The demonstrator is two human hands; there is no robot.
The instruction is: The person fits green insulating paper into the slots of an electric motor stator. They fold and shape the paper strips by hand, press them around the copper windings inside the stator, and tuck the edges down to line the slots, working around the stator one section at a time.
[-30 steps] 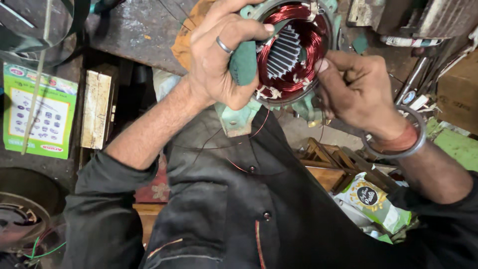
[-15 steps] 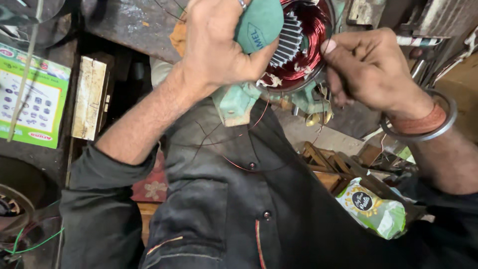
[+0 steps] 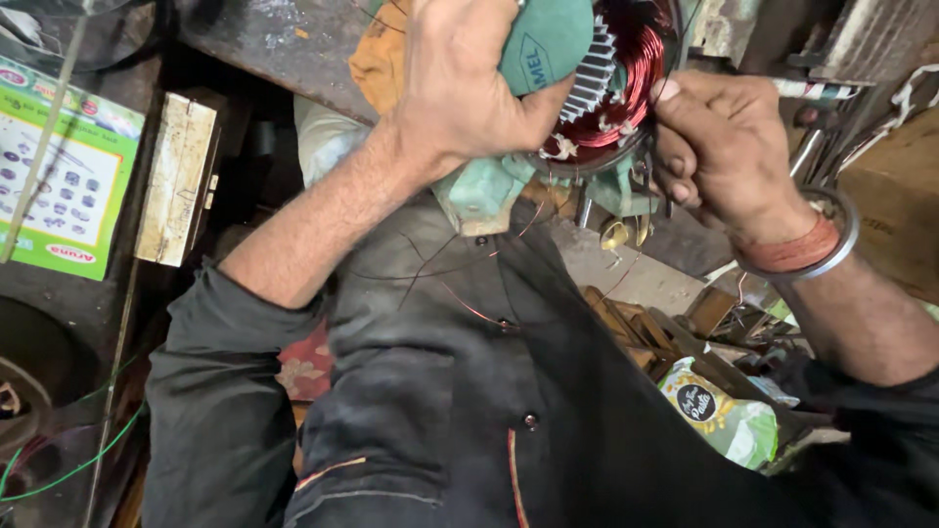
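The left hand (image 3: 460, 88) grips the round green metal motor stator housing (image 3: 548, 44) at the top centre of the head view. Its palm lies over the housing's outer shell and its thumb presses against the rim beside the opening, so the fingers are wrapped tightly around the housing. The housing is held up close to the person's chest, above the dark work shirt (image 3: 469, 391), with its open face turned toward the right hand.

Inside the housing, the red copper wire windings (image 3: 626, 88) line the bore, and the grey slotted steel core teeth (image 3: 592, 83) show between the thumb and the windings. A green cast foot (image 3: 479, 196) of the housing hangs below the left wrist.

The right hand (image 3: 724, 147) sits just beside the lower right rim of the housing. Its fingers are curled and pressed together at the edge of the windings; whether they pinch a wire there cannot be told, as the fingertips are hidden. The right wrist carries a plain silver metal bangle (image 3: 831, 244) over a band of red thread.

Thin loose strands of copper wire (image 3: 460, 298) trail from the housing down across the shirt.

Surroundings:
- A green printed cardboard sheet (image 3: 59, 176) lies at the left edge.
- A pale rectangular metal block (image 3: 176, 176) stands just beside it.
- A green and white plastic pouch (image 3: 724, 416) lies at the lower right, near wooden scraps (image 3: 626, 328).
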